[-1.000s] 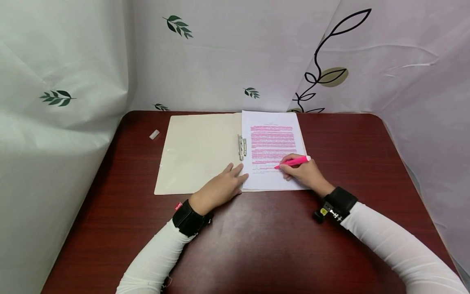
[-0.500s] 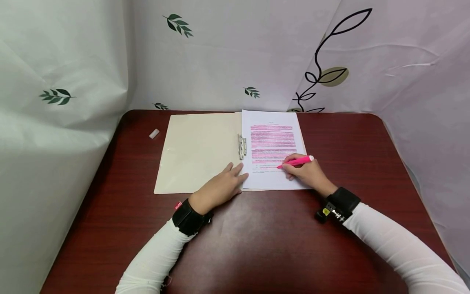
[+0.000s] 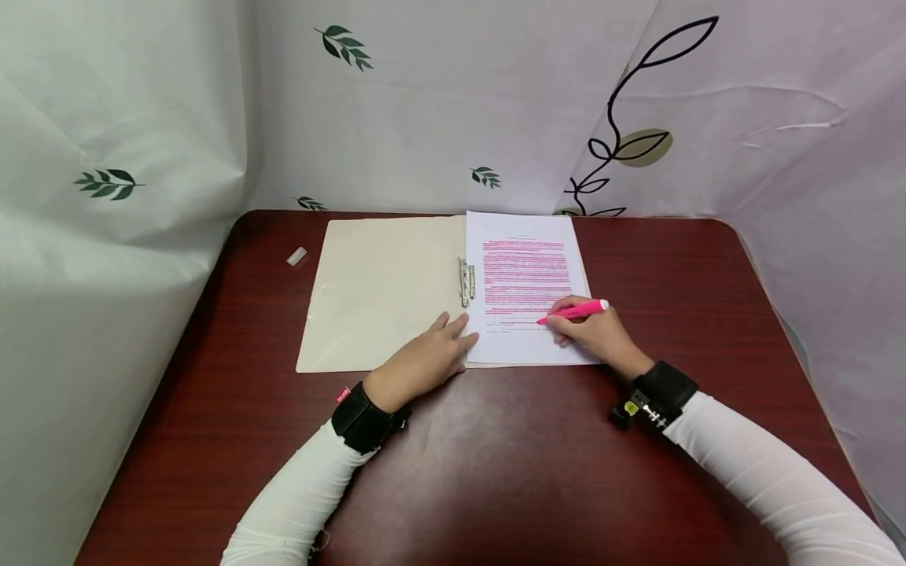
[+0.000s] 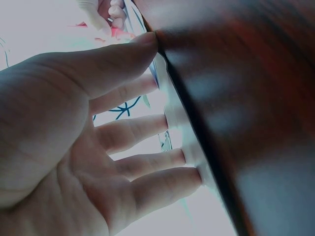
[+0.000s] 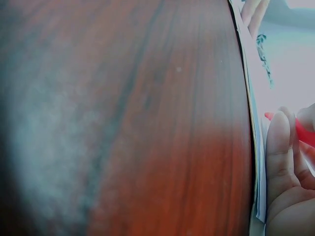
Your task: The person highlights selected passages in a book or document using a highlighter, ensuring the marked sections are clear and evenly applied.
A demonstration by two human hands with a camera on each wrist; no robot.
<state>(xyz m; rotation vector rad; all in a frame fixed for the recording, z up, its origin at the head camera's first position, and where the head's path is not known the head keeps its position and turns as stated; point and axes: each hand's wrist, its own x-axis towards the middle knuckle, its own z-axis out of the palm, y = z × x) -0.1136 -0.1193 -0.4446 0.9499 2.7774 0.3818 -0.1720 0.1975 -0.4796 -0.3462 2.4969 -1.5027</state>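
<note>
A pink highlighter [image 3: 583, 309] is pinched in my right hand [image 3: 598, 334], its tip on a low line of the printed sheet [image 3: 524, 350]. Pink marking covers most of the text lines above. The sheet lies on the right side of an open cream folder [image 3: 385, 291], beside its metal clip [image 3: 466, 283]. My left hand [image 3: 425, 362] rests with spread, straight fingers on the folder's lower middle and the sheet's left edge. In the left wrist view, the fingertips [image 4: 189, 177] touch the folder near its edge. The right wrist view catches the highlighter [image 5: 306, 133] between thumb and fingers.
A small white eraser-like block [image 3: 296, 256] lies on the dark red wooden table [image 3: 495, 472], left of the folder. White curtains with leaf prints [image 3: 410, 102] stand behind the table and at both sides. Black camera bands [image 3: 665, 389] circle both wrists.
My right hand has slid slightly right along the line with the highlighter, and the pink stroke behind its tip is longer. My left hand keeps its place.
</note>
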